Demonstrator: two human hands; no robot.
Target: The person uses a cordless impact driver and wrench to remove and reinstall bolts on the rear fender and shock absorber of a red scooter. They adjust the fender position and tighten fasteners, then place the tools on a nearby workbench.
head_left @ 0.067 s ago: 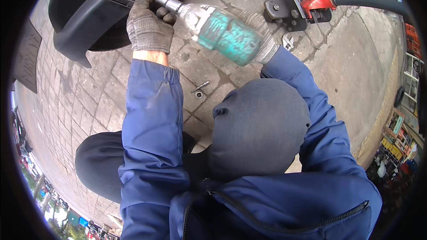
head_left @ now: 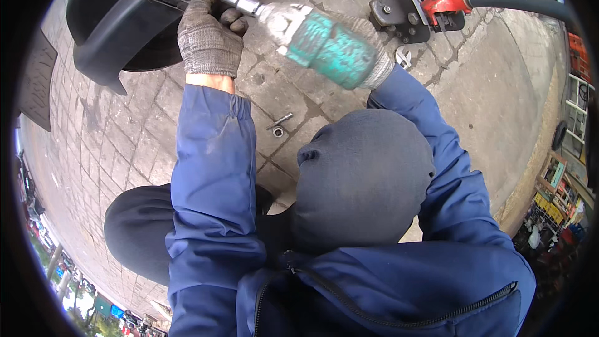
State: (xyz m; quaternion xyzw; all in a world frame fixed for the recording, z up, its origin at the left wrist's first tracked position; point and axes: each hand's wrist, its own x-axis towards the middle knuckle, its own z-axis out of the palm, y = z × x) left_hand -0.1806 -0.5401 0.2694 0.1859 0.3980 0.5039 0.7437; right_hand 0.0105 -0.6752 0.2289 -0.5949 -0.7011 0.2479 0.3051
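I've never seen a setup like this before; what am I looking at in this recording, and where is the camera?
There's no robot here: a person works with two gloved hands. A wide fisheye camera on their head looks down, so straight edges bend and the blue sleeves and dark-clad knees fill the lower part.

The right hand, partly hidden, holds a teal impact wrench. The left hand steadies the silver socket shaft at its nose, beside a black plastic fender.

On the stone paving lie a loose socket, a short metal rod and, farther right, what looks like an adjustable wrench.
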